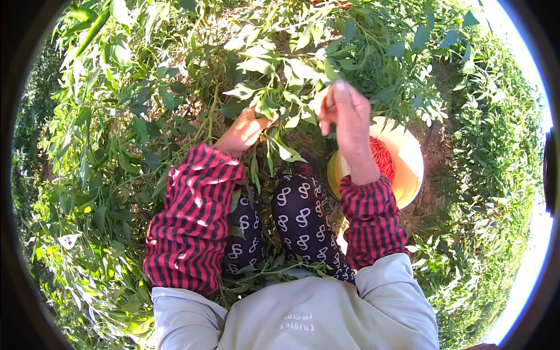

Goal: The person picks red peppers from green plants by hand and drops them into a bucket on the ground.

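Note:
My left hand [247, 131] is at the leaves of a chili pepper plant [280, 100], its fingers curled around a stem or leaf; what exactly it grips is hidden. My right hand [345, 109] is raised to the right of the same foliage, fingers bent and slightly blurred, and whether something small is between them I cannot tell. Below and right of it stands a yellow bucket [409, 162] with many red chili peppers [382, 159] inside, partly covered by my right forearm.
Dense pepper plants [109, 175] surround me on the left and in front, with a green pepper [94, 33] at the upper left. More plants [485, 175] stand at the right beyond a strip of dry soil [437, 148]. My legs are beneath my arms, beside the bucket.

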Motion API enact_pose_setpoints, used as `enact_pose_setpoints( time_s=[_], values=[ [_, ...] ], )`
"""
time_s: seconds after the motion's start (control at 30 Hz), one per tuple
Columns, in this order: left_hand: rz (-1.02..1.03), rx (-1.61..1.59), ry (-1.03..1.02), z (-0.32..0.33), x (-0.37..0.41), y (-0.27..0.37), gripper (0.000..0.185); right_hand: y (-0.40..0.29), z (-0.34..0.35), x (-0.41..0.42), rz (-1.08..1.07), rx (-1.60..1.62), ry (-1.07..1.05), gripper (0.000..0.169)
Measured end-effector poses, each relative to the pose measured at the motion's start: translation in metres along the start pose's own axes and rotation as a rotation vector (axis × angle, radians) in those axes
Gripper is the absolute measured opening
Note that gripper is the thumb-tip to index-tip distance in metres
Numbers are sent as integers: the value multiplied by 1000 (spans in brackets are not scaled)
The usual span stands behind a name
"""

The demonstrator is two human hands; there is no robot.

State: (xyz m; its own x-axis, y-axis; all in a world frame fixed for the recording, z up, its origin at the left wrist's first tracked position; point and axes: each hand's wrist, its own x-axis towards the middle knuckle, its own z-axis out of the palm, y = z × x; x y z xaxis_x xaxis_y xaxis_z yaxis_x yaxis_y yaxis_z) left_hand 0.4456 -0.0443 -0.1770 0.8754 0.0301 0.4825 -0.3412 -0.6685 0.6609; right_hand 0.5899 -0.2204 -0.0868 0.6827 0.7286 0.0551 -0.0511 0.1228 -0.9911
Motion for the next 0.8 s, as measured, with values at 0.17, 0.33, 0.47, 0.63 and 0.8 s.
enact_pose_setpoints(
  time_s=[0.17, 0.33, 0.47, 0.63, 0.8],
  values=[
    [-677, -419, -130, -18, 15, 39, 42, -5, -45, 44, -403, -598, 59, 17],
    [-496, -398, -69, -16, 15, 40, 44, 32, -26, 68, -445, -872, 43, 27],
    [-657, -242, -334, -16, 13, 23, 34, 40, -10, 79, -457, -508, 83, 21],
    [-635, -349, -234, -15, 6, 20, 32, 44, -11, 98, -356, -411, 29, 8],
    [-571, -587, -218, -8, -1, 6, 30, 32, -3, 90, 3, 118, 66, 18]
  ],
)
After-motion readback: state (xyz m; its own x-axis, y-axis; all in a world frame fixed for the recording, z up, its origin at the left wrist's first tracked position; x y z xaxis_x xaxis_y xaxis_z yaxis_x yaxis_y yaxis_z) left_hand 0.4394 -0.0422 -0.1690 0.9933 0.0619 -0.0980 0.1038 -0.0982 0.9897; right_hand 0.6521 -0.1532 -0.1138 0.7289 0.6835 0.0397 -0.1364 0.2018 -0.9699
